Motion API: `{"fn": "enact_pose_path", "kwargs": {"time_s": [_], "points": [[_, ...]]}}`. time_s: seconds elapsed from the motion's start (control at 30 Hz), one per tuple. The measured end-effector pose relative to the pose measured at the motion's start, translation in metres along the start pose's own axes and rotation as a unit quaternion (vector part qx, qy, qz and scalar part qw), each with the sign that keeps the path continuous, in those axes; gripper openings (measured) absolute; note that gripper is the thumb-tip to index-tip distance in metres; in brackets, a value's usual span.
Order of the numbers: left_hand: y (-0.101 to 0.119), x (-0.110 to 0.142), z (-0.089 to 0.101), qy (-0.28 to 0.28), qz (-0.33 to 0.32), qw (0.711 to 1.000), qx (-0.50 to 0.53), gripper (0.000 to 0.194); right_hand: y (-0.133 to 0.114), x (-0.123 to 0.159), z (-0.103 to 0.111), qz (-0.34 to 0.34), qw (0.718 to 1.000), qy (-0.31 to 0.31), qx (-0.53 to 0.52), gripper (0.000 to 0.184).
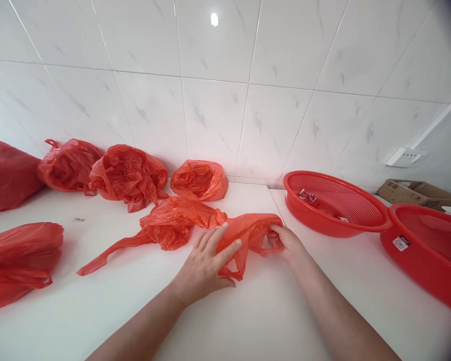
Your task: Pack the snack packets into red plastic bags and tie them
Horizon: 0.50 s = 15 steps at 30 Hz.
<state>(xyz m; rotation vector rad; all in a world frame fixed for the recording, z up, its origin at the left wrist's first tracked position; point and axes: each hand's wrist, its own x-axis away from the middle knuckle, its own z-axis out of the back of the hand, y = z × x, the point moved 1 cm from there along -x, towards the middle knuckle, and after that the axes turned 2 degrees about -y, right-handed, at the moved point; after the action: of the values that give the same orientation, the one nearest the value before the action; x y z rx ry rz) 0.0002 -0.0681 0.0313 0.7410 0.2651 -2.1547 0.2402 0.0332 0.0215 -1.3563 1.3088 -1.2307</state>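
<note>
A thin red plastic bag (248, 233) with loop handles lies between my two hands over the white table. My right hand (283, 240) grips its right end, the fingers partly hidden by the film. Spread fingers of my left hand (210, 260) rest against the bag's left side, thumb and fingers apart. Just beyond my left hand lies another crumpled red plastic bag (173, 220), one long strip of it trailing left. Where the two bags meet, I cannot tell whether they are joined.
Several red bags, among them an open one stuffed with crumpled film (130, 173), line the tiled wall (214, 110). Another bag (20, 260) sits at left. A red basket (334, 225) and a second basket (428, 260) stand at right, before a cardboard box (409, 193).
</note>
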Motion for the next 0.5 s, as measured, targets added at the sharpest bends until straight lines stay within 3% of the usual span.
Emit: {"fn": "enact_pose_path", "kwargs": {"time_s": [0.1, 0.2, 0.27, 0.33, 0.43, 0.5], "points": [[0.001, -0.002, -0.004, -0.002, 0.024, 1.0, 0.005, 0.056, -0.005, 0.004, -0.003, -0.052, 0.997, -0.042, -0.027, 0.017], [-0.013, -0.002, -0.006, 0.042, 0.148, 0.981, 0.118, 0.025, -0.014, 0.011, -0.002, -0.08, 0.993, -0.081, -0.026, 0.023], [-0.025, 0.0, -0.006, 0.093, 0.252, 0.944, 0.192, 0.013, -0.021, 0.017, 0.002, -0.083, 0.99, -0.115, -0.011, 0.027], [-0.033, 0.001, -0.004, 0.14, 0.33, 0.906, 0.225, 0.013, -0.026, 0.025, 0.007, -0.074, 0.985, -0.158, 0.012, 0.034], [-0.04, 0.003, -0.003, 0.18, 0.397, 0.85, 0.294, 0.017, -0.027, 0.036, 0.014, -0.075, 0.968, -0.22, 0.095, 0.044], [-0.041, 0.003, -0.004, 0.18, 0.434, 0.788, 0.398, 0.02, -0.023, 0.039, 0.019, -0.089, 0.949, -0.235, 0.189, 0.041]]}}
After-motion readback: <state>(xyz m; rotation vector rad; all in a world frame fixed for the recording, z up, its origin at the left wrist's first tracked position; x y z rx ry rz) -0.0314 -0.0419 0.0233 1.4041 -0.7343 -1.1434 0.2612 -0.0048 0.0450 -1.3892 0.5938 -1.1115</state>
